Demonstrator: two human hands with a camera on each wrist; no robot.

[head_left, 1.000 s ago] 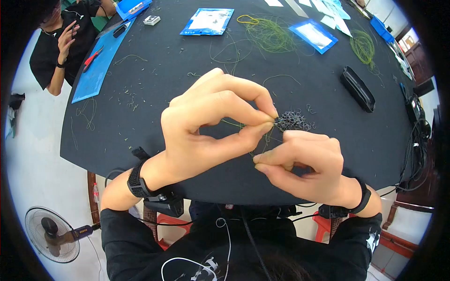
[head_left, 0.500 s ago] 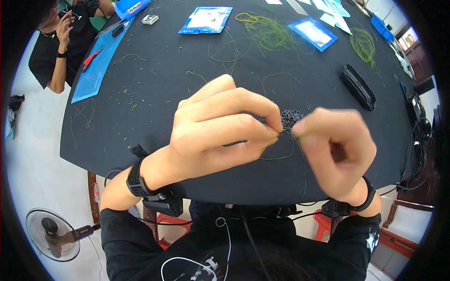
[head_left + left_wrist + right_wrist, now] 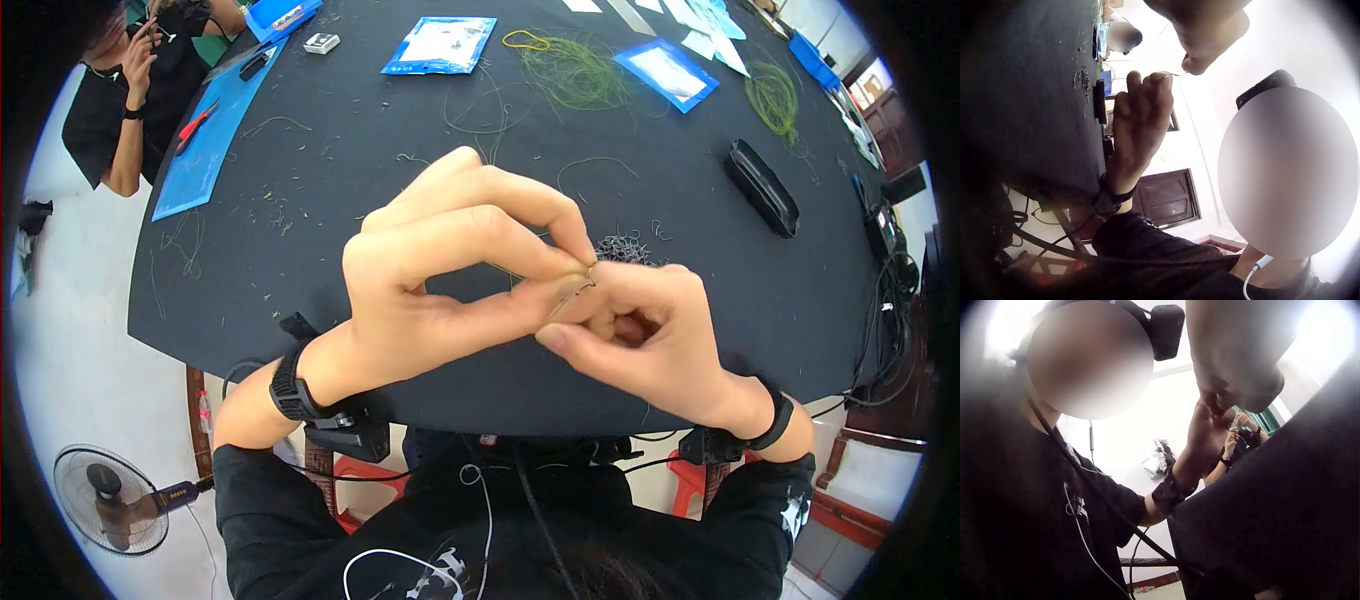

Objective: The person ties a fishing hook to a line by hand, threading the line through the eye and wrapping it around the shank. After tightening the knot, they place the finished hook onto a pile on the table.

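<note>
1. The right hand (image 3: 650, 335), half a second ago apart from the left fingertips, is now back against them, its index finger touching and its thumb lower, just beside.
2. The left hand (image 3: 450, 260) keeps its thumb and index finger pinched on a small dark hook (image 3: 589, 284); thin line (image 3: 568, 303) slants from there towards the right thumb.
3. The right fingers are curled; whether they grip the line, I cannot tell.
4. Both hands now meet at the hook, just beyond which lies the hook pile (image 3: 622, 248).

Room, brightly lit, around a black-topped table (image 3: 330, 130).
A dark brown panelled door (image 3: 1165, 198) is set in a white wall (image 3: 1200, 131); a round wire-caged fan (image 3: 110, 500) is seen over pale floor (image 3: 110, 390).
</note>
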